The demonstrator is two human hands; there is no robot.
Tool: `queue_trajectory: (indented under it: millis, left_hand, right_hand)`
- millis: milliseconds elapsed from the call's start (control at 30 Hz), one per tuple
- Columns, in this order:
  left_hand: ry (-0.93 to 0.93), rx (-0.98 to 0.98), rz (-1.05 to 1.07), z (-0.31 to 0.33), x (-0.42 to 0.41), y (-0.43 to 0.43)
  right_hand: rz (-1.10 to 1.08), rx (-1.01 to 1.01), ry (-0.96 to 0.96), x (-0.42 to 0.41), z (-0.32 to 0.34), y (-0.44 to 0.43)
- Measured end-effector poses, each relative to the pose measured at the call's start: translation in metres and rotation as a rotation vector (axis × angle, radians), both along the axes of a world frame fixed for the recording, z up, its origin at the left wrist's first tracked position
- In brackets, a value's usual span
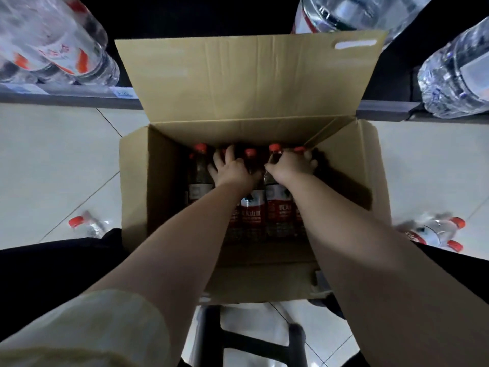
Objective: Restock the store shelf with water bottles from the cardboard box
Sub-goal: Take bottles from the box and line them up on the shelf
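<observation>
An open cardboard box sits on the floor in front of me, its far flap standing up. Inside lie several water bottles with red caps and red labels, packed side by side. Both arms reach down into the box. My left hand curls over the neck of a bottle near the middle. My right hand closes around the neck of a bottle further right. The fingertips of both hands are hidden among the bottles.
The store shelf edge runs behind the box, holding large water bottles at left and right. Loose small bottles lie on the tiled floor at left and right. A dark stool frame is below me.
</observation>
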State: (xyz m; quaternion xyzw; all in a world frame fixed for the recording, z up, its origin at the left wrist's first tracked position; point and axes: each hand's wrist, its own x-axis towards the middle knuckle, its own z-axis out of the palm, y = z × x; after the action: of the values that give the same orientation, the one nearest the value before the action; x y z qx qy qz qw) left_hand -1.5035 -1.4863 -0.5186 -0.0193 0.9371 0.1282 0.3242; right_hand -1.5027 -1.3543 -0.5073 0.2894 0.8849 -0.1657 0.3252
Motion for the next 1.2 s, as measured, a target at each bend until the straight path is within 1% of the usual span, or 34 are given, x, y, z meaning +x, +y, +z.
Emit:
queue_trajectory:
  millis: [67, 133, 200, 233, 267, 333, 433, 500, 567, 633, 700, 767, 833, 900, 967, 1033, 1100, 1200]
  left_hand:
    - [0.034, 0.046, 0.056, -0.001, 0.001, 0.002]
    - [0.126, 0.089, 0.112, 0.005, 0.006, 0.000]
    - [0.259, 0.179, 0.167, 0.013, 0.016, -0.005]
    - [0.302, 0.259, 0.205, 0.016, 0.022, -0.007]
    - [0.303, 0.365, 0.267, 0.021, 0.028, -0.009]
    - [0.192, 0.552, 0.400, 0.033, 0.038, -0.009]
    - [0.063, 0.608, 0.474, 0.048, 0.040, -0.007]
    - [-0.045, 0.666, 0.473, 0.053, 0.044, -0.006]
    - [-0.104, 0.677, 0.462, 0.046, 0.049, -0.008]
    - [-0.105, 0.657, 0.434, 0.055, 0.056, -0.009]
    - [-0.122, 0.654, 0.392, 0.068, 0.063, -0.012]
    - [-0.166, 0.636, 0.311, 0.071, 0.071, -0.015]
    - [-0.129, 0.620, 0.261, 0.066, 0.079, -0.018]
    - [-0.087, 0.596, 0.299, 0.062, 0.083, -0.018]
    - [-0.084, 0.570, 0.338, 0.059, 0.085, -0.014]
    - [-0.101, 0.621, 0.324, 0.056, 0.089, -0.014]
    - [-0.159, 0.665, 0.347, 0.053, 0.093, -0.018]
    - [-0.163, 0.655, 0.390, 0.048, 0.093, -0.025]
  right_hand:
    - [0.024, 0.018, 0.036, 0.002, 0.001, 0.003]
    - [0.001, -0.023, 0.144, 0.010, 0.002, 0.008]
    - [-0.029, -0.129, 0.286, 0.024, 0.005, 0.012]
    - [-0.073, -0.198, 0.342, 0.031, 0.005, 0.013]
    - [-0.144, -0.281, 0.374, 0.037, 0.008, 0.014]
    - [-0.303, -0.457, 0.373, 0.045, 0.016, 0.015]
    - [-0.398, -0.614, 0.324, 0.055, 0.029, 0.019]
    - [-0.433, -0.642, 0.290, 0.062, 0.035, 0.021]
    - [-0.505, -0.645, 0.288, 0.068, 0.043, 0.023]
    - [-0.542, -0.657, 0.294, 0.072, 0.048, 0.025]
    - [-0.516, -0.679, 0.277, 0.075, 0.050, 0.029]
    - [-0.443, -0.686, 0.253, 0.080, 0.051, 0.030]
    - [-0.371, -0.666, 0.236, 0.086, 0.048, 0.028]
    - [-0.333, -0.593, 0.223, 0.093, 0.043, 0.023]
    - [-0.306, -0.520, 0.191, 0.100, 0.030, 0.019]
    - [-0.270, -0.473, 0.175, 0.100, 0.024, 0.019]
    - [-0.214, -0.422, 0.151, 0.098, 0.024, 0.019]
    - [-0.163, -0.353, 0.167, 0.100, 0.021, 0.011]
